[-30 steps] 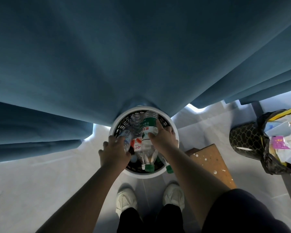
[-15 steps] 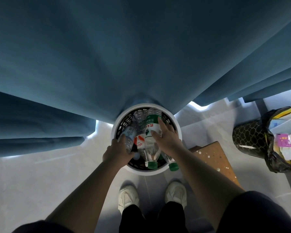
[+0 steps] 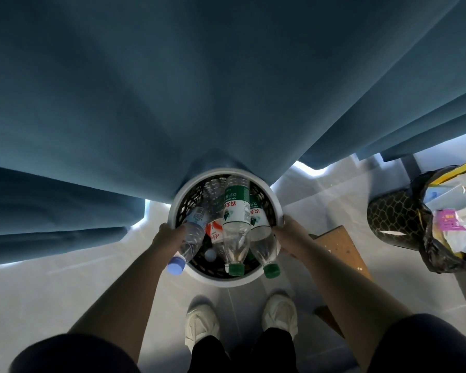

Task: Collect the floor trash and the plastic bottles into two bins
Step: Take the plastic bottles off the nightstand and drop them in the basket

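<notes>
The job looks nearly done: the bottles (image 3: 236, 219) are packed in the white basket (image 3: 221, 281) by the curtain (image 3: 226, 90), paper trash (image 3: 455, 230) fills the bin (image 3: 396, 219) at the right, and the left grip (image 3: 170, 235) and right grip (image 3: 288, 236) clasp the basket's rim.

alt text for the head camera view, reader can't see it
Seen from above, a person stands over a white-rimmed bin packed with plastic bottles, right hand gripping its rim, left hand at the opposite side. A blue curtain hangs behind it; a black-bagged bin of paper trash sits to the right.
</notes>
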